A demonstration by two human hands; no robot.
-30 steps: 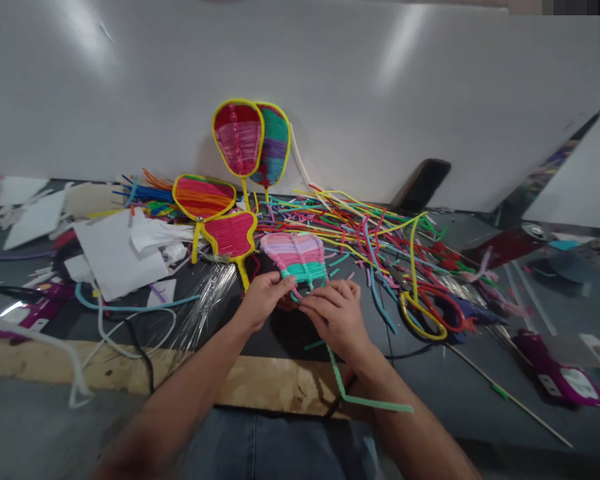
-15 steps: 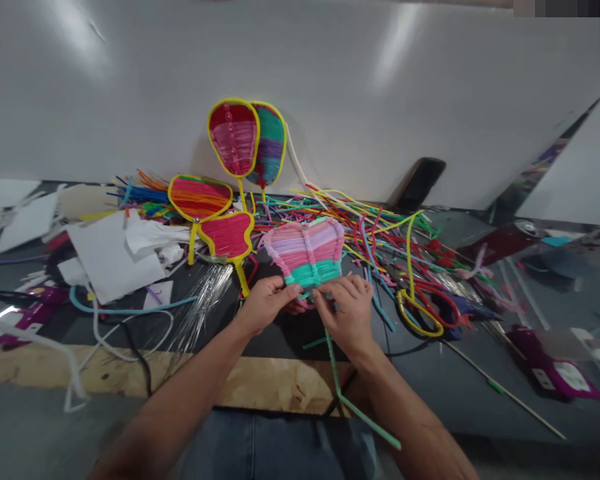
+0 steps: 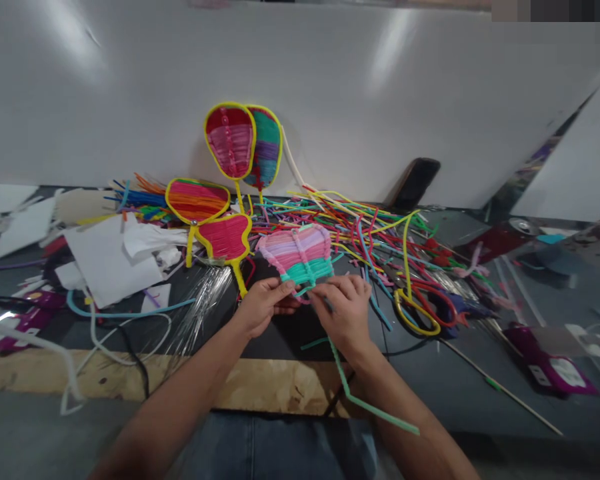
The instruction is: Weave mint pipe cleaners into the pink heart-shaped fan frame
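A small fan-shaped panel [image 3: 296, 252] made of pipe cleaners stands tilted above the table, with pink and lilac rows on top and teal rows below. My left hand [image 3: 264, 308] pinches its lower left edge between thumb and fingers. At the bottom edge, a loop of mint-green pipe cleaner [image 3: 347, 387] shows between my hands. My right hand [image 3: 346, 305] is closed on this strand near the panel's lower right corner; its fingertips partly hide the grip. The rest of the strand hangs bent below my right wrist.
Yellow-rimmed pipe-cleaner fans, one pink [image 3: 226, 239], stand behind on the left. Loose pipe cleaners [image 3: 325, 207] spread across the back. To the right are scissors [image 3: 420, 313], a phone [image 3: 416, 183], a can [image 3: 500, 240] and a purple glue gun [image 3: 555, 363]. White paper [image 3: 113, 257] lies left.
The panel has shifted slightly left and down, and a loop of green strand now shows at its bottom edge. My right fingers have drawn a little away from it; the hanging strand swung right.
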